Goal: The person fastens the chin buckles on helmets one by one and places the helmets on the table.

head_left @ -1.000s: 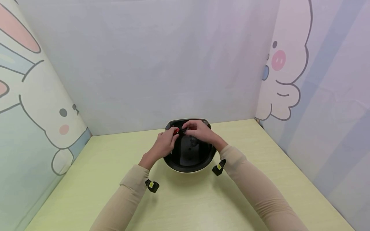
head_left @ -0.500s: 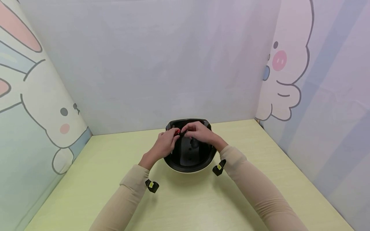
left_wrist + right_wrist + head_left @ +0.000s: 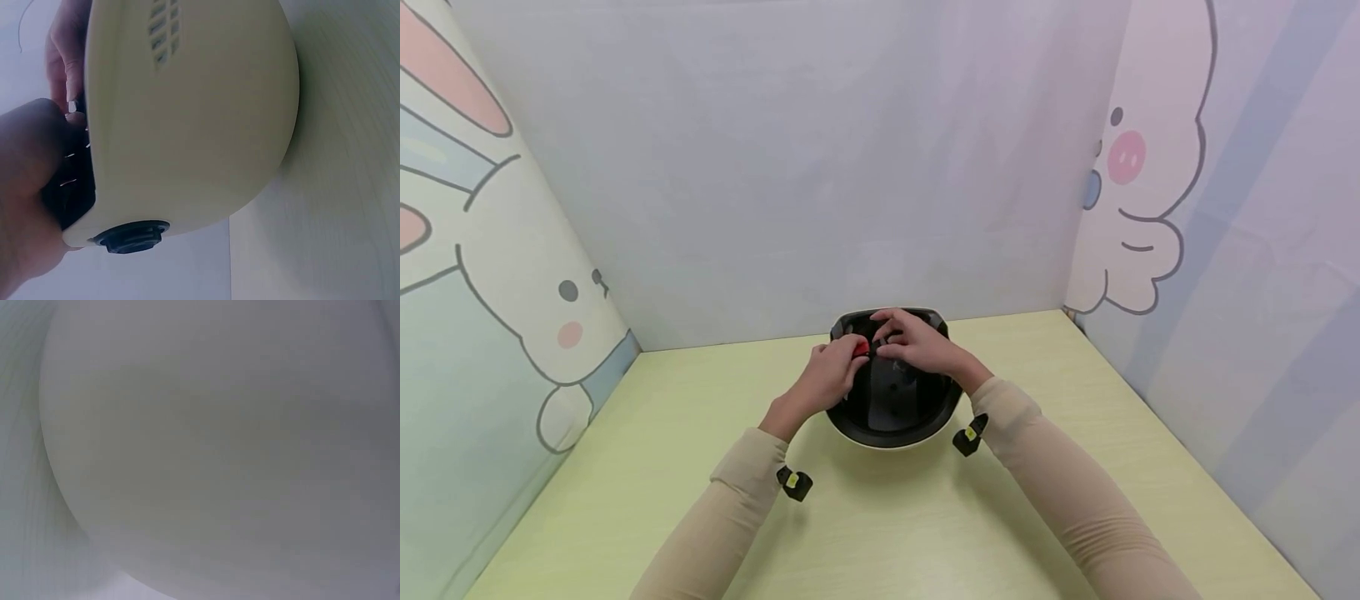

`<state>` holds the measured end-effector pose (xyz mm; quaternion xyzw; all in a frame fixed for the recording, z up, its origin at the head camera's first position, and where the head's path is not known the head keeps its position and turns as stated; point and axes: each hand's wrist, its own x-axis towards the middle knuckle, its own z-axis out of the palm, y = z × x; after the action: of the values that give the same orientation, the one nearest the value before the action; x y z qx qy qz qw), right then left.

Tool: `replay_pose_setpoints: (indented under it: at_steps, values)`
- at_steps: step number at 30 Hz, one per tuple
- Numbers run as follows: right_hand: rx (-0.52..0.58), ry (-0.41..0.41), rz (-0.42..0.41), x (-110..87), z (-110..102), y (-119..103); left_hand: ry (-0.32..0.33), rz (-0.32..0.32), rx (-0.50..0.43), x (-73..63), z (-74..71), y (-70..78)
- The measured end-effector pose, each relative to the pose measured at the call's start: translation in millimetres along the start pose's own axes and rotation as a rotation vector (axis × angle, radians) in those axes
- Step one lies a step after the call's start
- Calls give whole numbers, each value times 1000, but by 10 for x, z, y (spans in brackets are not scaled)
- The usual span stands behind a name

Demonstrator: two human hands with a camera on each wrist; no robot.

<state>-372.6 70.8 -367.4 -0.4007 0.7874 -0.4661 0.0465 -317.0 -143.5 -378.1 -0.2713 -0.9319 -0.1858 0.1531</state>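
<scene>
An upturned helmet (image 3: 892, 417) with a black inside rests on the table, its cream shell (image 3: 194, 119) filling much of the left wrist view. Over its far left part, my left hand (image 3: 826, 373) pinches a red buckle (image 3: 862, 348) between thumb and fingers. My right hand (image 3: 922, 344) comes in from the right and pinches a small black strap end (image 3: 882, 342) close beside the buckle, index finger raised. Both hands are over the helmet's opening. The right wrist view holds only the blurred pale shell (image 3: 219, 456).
The helmet stands on a pale yellow table (image 3: 647, 467), near its back edge. A grey-white cloth wall (image 3: 775, 167) rises behind, with cartoon-printed side walls left and right. A black round fitting (image 3: 131, 237) sticks out from the shell's side.
The right index finger has lifted away from the buckle, and a small gap shows between the two hands' fingertips. More of the red buckle is visible. The helmet stays put.
</scene>
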Motion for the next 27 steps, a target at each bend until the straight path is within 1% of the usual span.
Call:
replay_pose_setpoints:
  at_steps: [5,9,15,21,27]
  values:
    - [-31,18,-14,7,16,0,0,-2,0,-14,-4,18]
    - [-35,23,-20,2,39,3,-3,-8,14,-20,-1,30]
    - [-39,24,-19,-19,45,14,-8,7,40,-10,5,57]
    - [-58,25,-12,-25,47,12,-9,-1,60,-3,8,82]
    - [-68,25,-3,-38,92,-19,-17,-7,72,-7,21,104]
